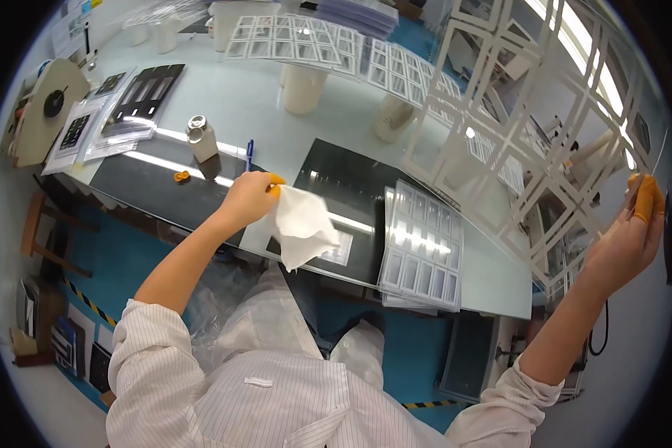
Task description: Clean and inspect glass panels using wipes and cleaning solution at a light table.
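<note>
My left hand (248, 200), with orange finger cots on its fingertips, pinches a white cloth (300, 224) that hangs down over the front of the table. Raised at the far right, my right hand (629, 231) also wears orange finger cots. It grips the edge of a large transparent sheet (509, 142) printed with pale rectangular frames. The sheet stands tilted up above the right side of the table, and the room shows through it. A blue pen (249, 155) lies just beyond my left hand.
On the glass-topped table (228, 89) stand a metal-capped bottle (201, 140) and white round supports (302, 88) under a row of framed sheets (284, 39). A stack of clear panels (424, 246) lies at the front right. Spare orange finger cots (181, 177) lie left; dark panels (143, 97) lie farther back.
</note>
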Demonstrator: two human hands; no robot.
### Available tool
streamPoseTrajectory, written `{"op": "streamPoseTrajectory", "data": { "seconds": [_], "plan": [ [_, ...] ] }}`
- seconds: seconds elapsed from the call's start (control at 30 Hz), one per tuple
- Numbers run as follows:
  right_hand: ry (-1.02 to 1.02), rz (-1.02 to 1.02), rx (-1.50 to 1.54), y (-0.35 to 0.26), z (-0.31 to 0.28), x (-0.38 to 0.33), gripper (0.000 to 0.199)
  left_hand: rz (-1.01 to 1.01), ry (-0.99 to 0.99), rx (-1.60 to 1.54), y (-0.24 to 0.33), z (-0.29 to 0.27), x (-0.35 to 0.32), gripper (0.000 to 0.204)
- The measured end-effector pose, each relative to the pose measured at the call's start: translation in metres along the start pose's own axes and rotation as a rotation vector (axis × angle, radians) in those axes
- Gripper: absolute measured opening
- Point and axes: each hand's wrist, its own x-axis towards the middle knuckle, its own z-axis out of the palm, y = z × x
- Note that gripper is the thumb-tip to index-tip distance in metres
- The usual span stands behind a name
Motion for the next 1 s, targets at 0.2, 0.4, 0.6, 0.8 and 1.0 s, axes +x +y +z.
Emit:
{"op": "streamPoseTrajectory", "data": {
  "seconds": [0.2, 0.4, 0.6, 0.8, 1.0],
  "plan": [
    [-0.042, -0.018, -0.004, 0.012, -0.025, -0.002, 0.029, 0.270, 0.220, 0.363, 0.006, 0.061, -0.016, 0.027],
    [-0.069, -0.014, 0.001, 0.019, -0.037, -0.006, 0.030, 0.246, 0.326, 0.867, 0.020, 0.134, -0.045, 0.035],
    [-0.054, 0.000, -0.019, 0.021, -0.054, -0.007, 0.032, 0.475, 0.475, 0.820, -0.007, 0.139, -0.032, 0.008],
    [0.005, 0.031, -0.050, 0.027, -0.075, -0.007, 0.031, -0.164, 0.086, -0.448, -0.007, 0.046, -0.033, 0.018],
    [-0.005, 0.005, -0.152, 0.029, -0.080, -0.007, 0.034, -0.101, 0.300, -0.490, -0.009, -0.040, -0.050, 0.024]
  ]
}}
